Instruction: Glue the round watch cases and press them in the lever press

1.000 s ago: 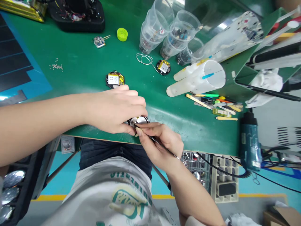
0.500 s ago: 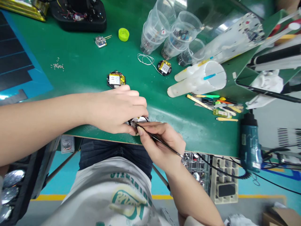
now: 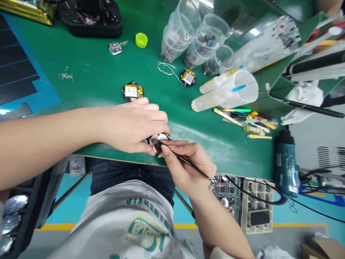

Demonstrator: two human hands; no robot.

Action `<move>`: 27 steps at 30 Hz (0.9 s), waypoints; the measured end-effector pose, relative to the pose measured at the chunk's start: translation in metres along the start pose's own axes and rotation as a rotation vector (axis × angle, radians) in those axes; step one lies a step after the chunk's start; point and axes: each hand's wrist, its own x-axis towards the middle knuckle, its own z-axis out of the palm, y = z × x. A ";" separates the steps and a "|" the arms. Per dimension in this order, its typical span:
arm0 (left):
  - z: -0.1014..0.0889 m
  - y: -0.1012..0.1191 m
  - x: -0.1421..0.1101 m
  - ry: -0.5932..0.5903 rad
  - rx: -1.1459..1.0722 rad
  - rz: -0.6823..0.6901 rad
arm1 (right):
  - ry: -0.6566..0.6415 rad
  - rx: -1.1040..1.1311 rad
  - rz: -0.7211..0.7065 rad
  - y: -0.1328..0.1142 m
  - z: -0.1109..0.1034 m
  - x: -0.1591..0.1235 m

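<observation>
My left hand [image 3: 134, 126] is closed over a small round metal case [image 3: 159, 138] at the near edge of the green table [image 3: 102, 72], pinning it down with fingers curled. My right hand [image 3: 185, 163] pinches thin black tweezers [image 3: 183, 160], whose tips touch the inside of the case. Most of the case is hidden under my left fingers. A round module with a yellow and white battery [image 3: 132, 91] lies just beyond my left hand. A second such module [image 3: 188, 77] with a looped white wire [image 3: 167, 68] lies farther right.
Clear plastic cups [image 3: 188, 36] holding small parts stand at the back, with white tubes [image 3: 229, 91] lying to their right. Small hand tools [image 3: 248, 122], a green cap [image 3: 141, 40], loose screws [image 3: 65, 75], a black device [image 3: 88, 16] and a teal heat gun [image 3: 287, 165] surround the work area.
My right hand has shifted slightly right and down, and the tweezers now lie at a flatter angle with their tips still in the case. My left hand has stayed put.
</observation>
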 end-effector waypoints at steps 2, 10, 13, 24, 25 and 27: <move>0.000 0.000 0.000 -0.001 0.002 0.000 | -0.018 0.020 0.007 -0.002 -0.001 0.000; -0.001 0.000 0.000 -0.007 -0.008 -0.007 | 0.041 0.055 0.093 -0.004 -0.001 0.000; -0.001 0.000 0.000 -0.006 -0.001 -0.002 | 0.032 0.045 0.091 -0.005 -0.002 0.001; -0.001 0.000 0.000 -0.008 -0.005 -0.010 | -0.046 -0.102 0.012 -0.005 -0.001 0.002; -0.001 0.000 0.000 -0.010 -0.001 -0.010 | -0.046 -0.096 0.009 -0.004 0.000 0.001; -0.001 0.000 0.000 -0.012 0.007 -0.007 | -0.050 -0.088 0.016 -0.004 0.000 0.001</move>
